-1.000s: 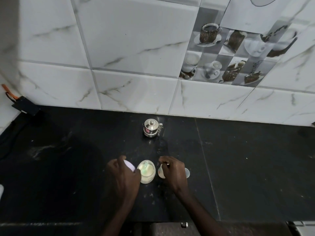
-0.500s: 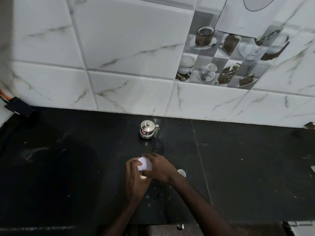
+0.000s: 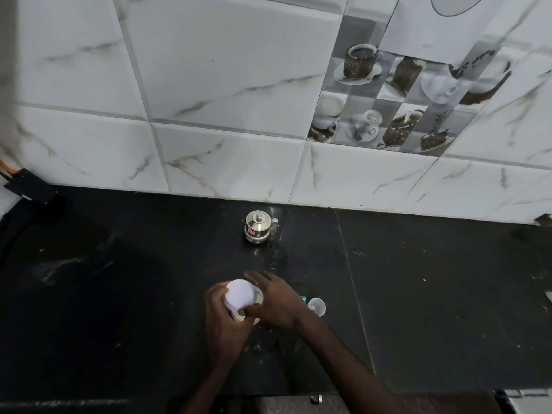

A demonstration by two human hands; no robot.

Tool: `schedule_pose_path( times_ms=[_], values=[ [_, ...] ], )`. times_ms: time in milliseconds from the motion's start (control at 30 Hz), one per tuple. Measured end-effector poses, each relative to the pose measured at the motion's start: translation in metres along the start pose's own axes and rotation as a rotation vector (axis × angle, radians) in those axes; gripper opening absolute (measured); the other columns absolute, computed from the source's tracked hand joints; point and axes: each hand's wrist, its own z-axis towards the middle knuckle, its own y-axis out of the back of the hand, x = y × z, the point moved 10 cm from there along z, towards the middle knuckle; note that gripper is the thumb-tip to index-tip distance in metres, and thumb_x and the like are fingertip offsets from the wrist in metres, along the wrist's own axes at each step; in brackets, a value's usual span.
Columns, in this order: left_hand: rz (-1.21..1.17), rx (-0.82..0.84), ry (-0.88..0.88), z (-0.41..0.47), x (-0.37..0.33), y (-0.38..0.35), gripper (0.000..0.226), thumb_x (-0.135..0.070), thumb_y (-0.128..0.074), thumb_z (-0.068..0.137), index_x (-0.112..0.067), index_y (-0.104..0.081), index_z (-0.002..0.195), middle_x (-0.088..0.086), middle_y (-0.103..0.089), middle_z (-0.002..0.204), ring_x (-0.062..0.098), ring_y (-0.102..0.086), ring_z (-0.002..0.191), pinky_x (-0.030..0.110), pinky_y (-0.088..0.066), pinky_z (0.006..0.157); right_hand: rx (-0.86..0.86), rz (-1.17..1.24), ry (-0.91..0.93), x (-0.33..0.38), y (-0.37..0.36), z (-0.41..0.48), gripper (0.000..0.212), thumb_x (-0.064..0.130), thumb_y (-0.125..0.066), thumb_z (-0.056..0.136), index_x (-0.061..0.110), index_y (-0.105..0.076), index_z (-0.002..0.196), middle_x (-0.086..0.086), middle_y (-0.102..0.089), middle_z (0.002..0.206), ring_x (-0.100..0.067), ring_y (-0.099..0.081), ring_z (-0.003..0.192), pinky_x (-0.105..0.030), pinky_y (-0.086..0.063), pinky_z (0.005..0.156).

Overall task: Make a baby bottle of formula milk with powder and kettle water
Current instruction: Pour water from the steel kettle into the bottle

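Observation:
A white round lid (image 3: 239,295) lies tilted over a small pale container (image 3: 259,297) on the black counter (image 3: 418,294). My left hand (image 3: 222,322) wraps the container's left side from below. The fingers of my right hand (image 3: 277,300) grip the lid's right edge. The container's contents are hidden under the lid. Just right of my right hand stands a small clear cup (image 3: 316,306), with a bit of a teal item (image 3: 303,299) showing beside it. A small steel kettle (image 3: 257,228) with a knobbed lid stands behind, near the tiled wall.
White powder specks dot the counter in front of the container (image 3: 268,345). A black box with an orange wire (image 3: 30,186) sits at the far left against the wall. The counter's front edge (image 3: 298,395) runs just below my forearms.
My left hand brought the white lid from the left over the open container. My right hand left the clear cup and came onto the lid. Both hands now meet at the container.

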Motion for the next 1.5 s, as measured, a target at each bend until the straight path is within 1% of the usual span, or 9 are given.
schedule_pose_path(
  times_ms=[133, 367, 700, 1033, 1133, 1233, 1300, 1400, 1500],
  values=[
    [-0.024, -0.201, -0.069, -0.018, -0.008, 0.051, 0.089, -0.008, -0.099, 0.055, -0.008, -0.048, 0.129, 0.010, -0.056, 0.130, 0.024, -0.056, 0.114, 0.041, -0.050, 0.096, -0.084, 0.053, -0.002, -0.016, 0.026, 0.007, 0.079, 0.049, -0.078, 0.084, 0.024, -0.046, 0.152, 0.000, -0.049, 0.153, -0.018, -0.052, 0.134, -0.031, -0.042, 0.112],
    [0.565, 0.168, 0.045, -0.006, 0.048, 0.007, 0.092, -0.028, -0.092, 0.030, 0.006, -0.062, 0.110, 0.027, -0.064, 0.103, 0.045, -0.061, 0.089, 0.052, -0.052, 0.082, -0.197, -0.102, -0.120, -0.051, 0.068, 0.055, 0.056, 0.026, -0.070, 0.090, 0.018, -0.054, 0.143, -0.008, -0.056, 0.143, -0.026, -0.058, 0.125, -0.040, -0.050, 0.105],
    [0.597, 0.283, 0.012, -0.002, 0.070, -0.038, 0.096, -0.032, -0.098, 0.003, 0.011, -0.068, 0.083, 0.029, -0.058, 0.085, 0.044, -0.060, 0.066, 0.051, -0.056, 0.059, -0.198, -0.168, -0.214, -0.089, 0.107, 0.168, 0.051, 0.019, -0.062, 0.089, 0.015, -0.052, 0.139, -0.012, -0.057, 0.143, -0.034, -0.056, 0.129, -0.042, -0.051, 0.102],
    [0.540, 0.266, 0.129, 0.000, 0.133, -0.057, 0.129, -0.075, -0.069, 0.016, -0.001, -0.053, 0.120, 0.030, -0.062, 0.101, 0.050, -0.068, 0.080, 0.060, -0.057, 0.068, -0.152, -0.096, -0.137, -0.113, 0.093, 0.205, 0.020, 0.017, -0.065, 0.088, 0.014, -0.078, 0.103, -0.013, -0.077, 0.101, -0.031, -0.069, 0.103, -0.026, -0.040, 0.076],
    [0.626, 0.360, 0.169, -0.004, 0.099, -0.036, 0.141, -0.070, -0.083, 0.007, 0.001, -0.061, 0.127, 0.027, -0.066, 0.114, 0.049, -0.069, 0.098, 0.064, -0.058, 0.077, -0.193, -0.078, -0.097, -0.122, 0.099, 0.204, 0.019, 0.018, -0.072, 0.086, 0.014, -0.081, 0.102, -0.018, -0.075, 0.092, -0.022, -0.072, 0.098, -0.025, -0.041, 0.071],
    [0.532, 0.236, 0.306, 0.000, 0.055, 0.004, 0.119, -0.039, -0.089, 0.056, -0.012, -0.031, 0.157, 0.016, -0.037, 0.157, 0.034, -0.035, 0.148, 0.051, -0.029, 0.120, -0.216, -0.035, -0.014, -0.124, 0.106, 0.197, 0.017, 0.008, -0.076, 0.081, 0.012, -0.082, 0.097, -0.018, -0.075, 0.086, 0.002, -0.060, 0.091, -0.023, -0.044, 0.070],
    [0.360, 0.081, 0.216, 0.014, 0.029, 0.020, 0.097, -0.006, -0.087, 0.058, -0.006, -0.049, 0.147, 0.022, -0.049, 0.147, 0.041, -0.043, 0.141, 0.056, -0.031, 0.117, -0.216, -0.014, 0.048, -0.123, 0.113, 0.187, 0.026, 0.005, -0.081, 0.080, 0.014, -0.082, 0.104, -0.008, -0.079, 0.096, 0.012, -0.057, 0.092, -0.016, -0.049, 0.075],
    [0.179, -0.147, -0.076, 0.040, -0.031, 0.032, 0.056, -0.013, -0.079, 0.072, -0.011, -0.067, 0.127, 0.010, -0.064, 0.127, 0.033, -0.062, 0.119, 0.052, -0.049, 0.103, -0.179, -0.056, 0.163, -0.113, 0.123, 0.170, 0.031, 0.001, -0.081, 0.081, 0.016, -0.081, 0.108, -0.003, -0.079, 0.103, 0.006, -0.064, 0.101, -0.016, -0.053, 0.084],
    [0.003, 0.008, -0.208, 0.078, -0.092, 0.003, 0.042, -0.019, -0.078, 0.087, -0.021, -0.067, 0.127, -0.003, -0.066, 0.127, 0.016, -0.065, 0.116, 0.045, -0.055, 0.100, -0.094, -0.150, 0.306, -0.100, 0.125, 0.152, 0.032, 0.002, -0.081, 0.083, 0.015, -0.080, 0.112, -0.001, -0.079, 0.108, -0.010, -0.074, 0.102, -0.029, -0.060, 0.086]
  ],
)
